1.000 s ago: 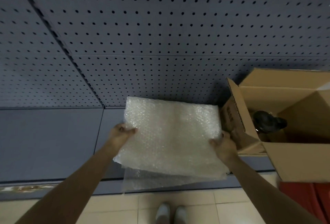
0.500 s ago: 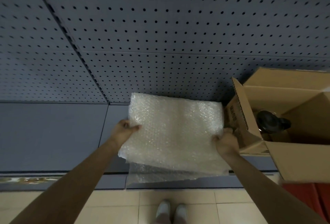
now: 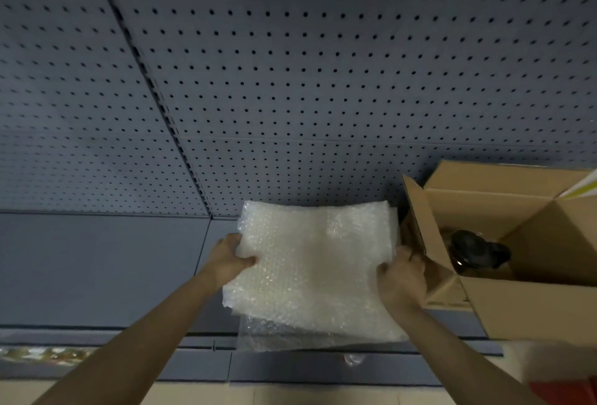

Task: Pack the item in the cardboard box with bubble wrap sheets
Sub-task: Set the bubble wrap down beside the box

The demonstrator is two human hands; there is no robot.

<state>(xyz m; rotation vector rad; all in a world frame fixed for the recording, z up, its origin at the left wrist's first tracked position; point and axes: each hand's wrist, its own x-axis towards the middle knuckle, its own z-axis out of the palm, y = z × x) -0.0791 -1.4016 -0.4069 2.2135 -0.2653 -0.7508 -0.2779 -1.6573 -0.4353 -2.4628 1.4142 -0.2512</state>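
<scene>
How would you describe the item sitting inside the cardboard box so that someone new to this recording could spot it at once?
Start at the grey pegboard wall and drop to the shelf's right end, where an open cardboard box stands. Inside, low against its left wall, sits the item, dark and rounded. It is the only black thing there, unlike the white bubble wrap sheets held by both hands beside the box.

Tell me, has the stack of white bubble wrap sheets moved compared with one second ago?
Cannot tell. The stack of white bubble wrap sheets lies as close to the brown cardboard box as before; the whole view shifted together, which suggests head motion.
</scene>
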